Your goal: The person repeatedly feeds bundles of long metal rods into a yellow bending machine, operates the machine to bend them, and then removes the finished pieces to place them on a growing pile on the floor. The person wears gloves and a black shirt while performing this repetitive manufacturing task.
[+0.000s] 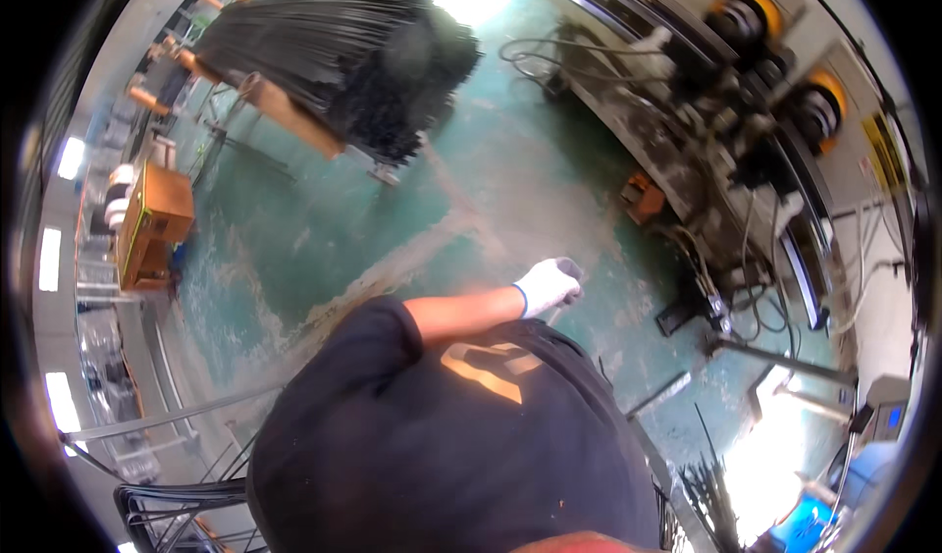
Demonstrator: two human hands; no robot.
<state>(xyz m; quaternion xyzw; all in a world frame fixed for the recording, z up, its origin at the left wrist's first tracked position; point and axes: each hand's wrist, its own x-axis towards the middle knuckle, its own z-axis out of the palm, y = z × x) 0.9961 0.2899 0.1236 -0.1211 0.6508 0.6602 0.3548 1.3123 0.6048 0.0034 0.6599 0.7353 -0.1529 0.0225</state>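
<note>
My left hand [551, 286], in a white glove with grey over the fingers, is held in front of my dark shirt. Its fingers are curled in, and a small pale bit shows just under it; whether the hand grips that, I cannot make out. The bare left forearm reaches across from the left, slightly blurred. My right hand is out of view; only a strip of bare skin shows at the lower edge. Below the glove is green, worn floor [471, 249].
A big bundle of long black strips [343, 52] lies on a rack with cardboard tubes [294, 116]. At right stands a long machine [677, 111] with cables and black-and-orange round parts. A brown box [162, 205] is at left. More thin black rods [708, 499] stand lower right.
</note>
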